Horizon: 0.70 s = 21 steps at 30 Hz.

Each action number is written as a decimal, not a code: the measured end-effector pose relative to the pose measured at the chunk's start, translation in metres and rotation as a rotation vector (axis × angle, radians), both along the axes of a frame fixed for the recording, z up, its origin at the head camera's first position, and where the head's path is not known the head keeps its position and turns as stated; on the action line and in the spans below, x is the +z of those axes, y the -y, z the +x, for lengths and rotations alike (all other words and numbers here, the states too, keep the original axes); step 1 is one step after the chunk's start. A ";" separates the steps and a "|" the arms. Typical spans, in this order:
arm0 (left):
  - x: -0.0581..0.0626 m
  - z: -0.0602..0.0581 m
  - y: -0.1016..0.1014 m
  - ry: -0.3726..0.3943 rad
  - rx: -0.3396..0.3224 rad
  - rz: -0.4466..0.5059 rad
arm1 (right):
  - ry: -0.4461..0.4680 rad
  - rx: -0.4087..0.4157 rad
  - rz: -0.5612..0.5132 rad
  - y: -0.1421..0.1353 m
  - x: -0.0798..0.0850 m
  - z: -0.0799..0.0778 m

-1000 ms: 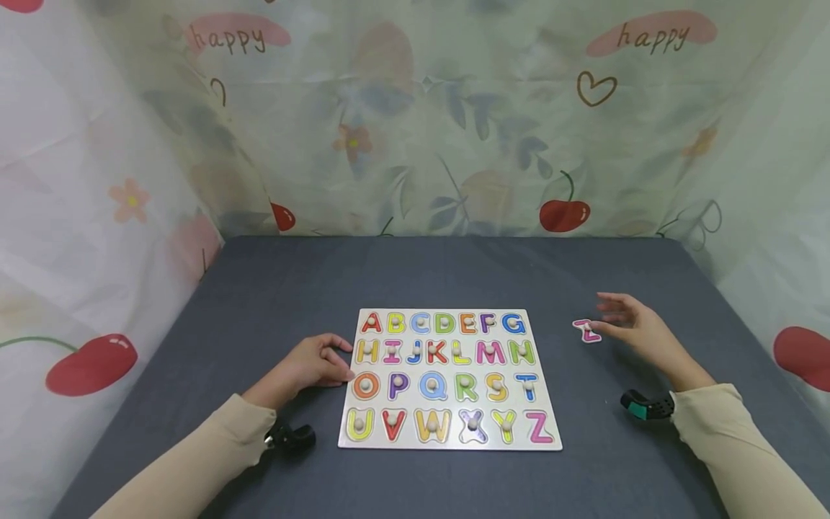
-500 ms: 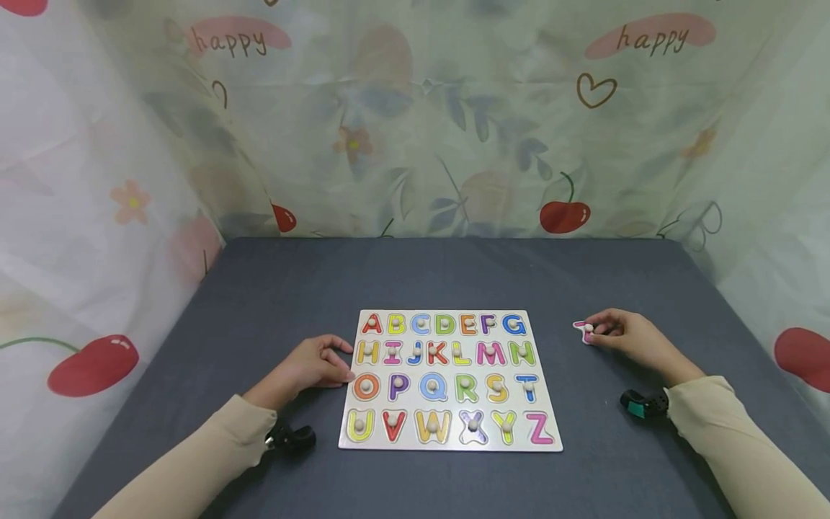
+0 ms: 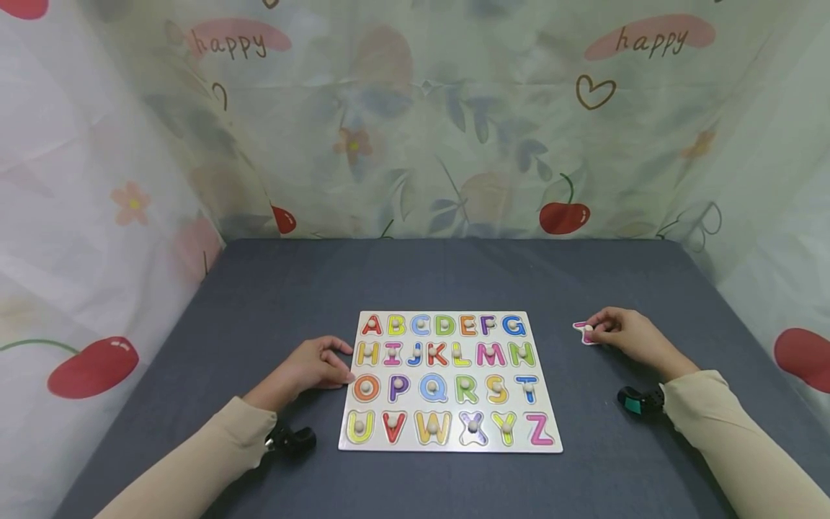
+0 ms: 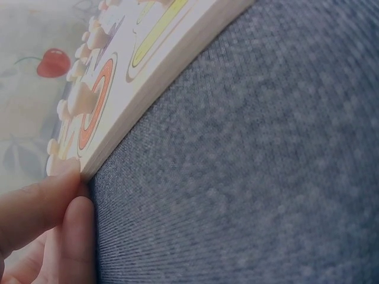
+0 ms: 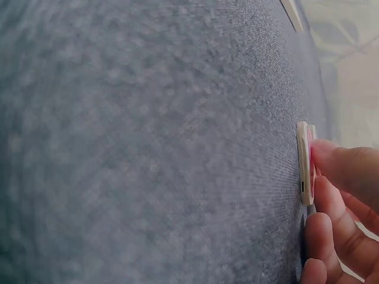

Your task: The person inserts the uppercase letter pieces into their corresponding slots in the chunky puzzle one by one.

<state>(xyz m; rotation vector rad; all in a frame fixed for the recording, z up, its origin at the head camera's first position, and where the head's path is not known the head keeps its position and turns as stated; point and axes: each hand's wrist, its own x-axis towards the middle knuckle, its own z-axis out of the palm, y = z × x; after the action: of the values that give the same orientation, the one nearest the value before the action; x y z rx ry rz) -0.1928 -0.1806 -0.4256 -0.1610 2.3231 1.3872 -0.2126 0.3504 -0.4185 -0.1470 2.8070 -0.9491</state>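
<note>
A white alphabet puzzle board (image 3: 447, 447) lies flat on the dark table, its colored letters fitted with round knobs. The pink Z space (image 3: 539, 429) at lower right shows no knob. My left hand (image 3: 314, 364) rests beside the board with thumb and index fingertips at its left edge. In the left wrist view the thumb (image 4: 44, 201) touches the edge near the orange O (image 4: 98, 106). To the right of the board, my right hand (image 3: 632, 335) pinches a pink letter Z puzzle piece (image 3: 579, 327) by its knob; fingers cover part of it. The piece (image 5: 304, 163) sits close over the cloth.
Dark grey cloth covers the table (image 3: 441, 274). A printed curtain (image 3: 428, 144) with cherries and flowers encloses the back and both sides. Black bands (image 3: 292, 438) show at both wrists under beige sleeves (image 3: 194, 454).
My right hand has come down and its fingers have closed on the Z piece, which stays in about the same spot. The left hand and board have not moved.
</note>
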 end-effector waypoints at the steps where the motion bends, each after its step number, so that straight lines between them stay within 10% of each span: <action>1: 0.000 0.000 0.000 0.001 0.000 -0.002 | -0.001 -0.004 0.006 0.001 0.000 0.000; 21: -0.001 0.001 0.000 -0.008 0.008 -0.012 | -0.008 0.045 -0.064 0.076 0.022 0.063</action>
<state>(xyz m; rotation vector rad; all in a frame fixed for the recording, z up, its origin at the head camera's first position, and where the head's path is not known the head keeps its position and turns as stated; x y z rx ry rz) -0.1914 -0.1803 -0.4262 -0.1688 2.3403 1.3808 -0.1498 0.2747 -0.3966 -0.2215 2.7694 -1.0312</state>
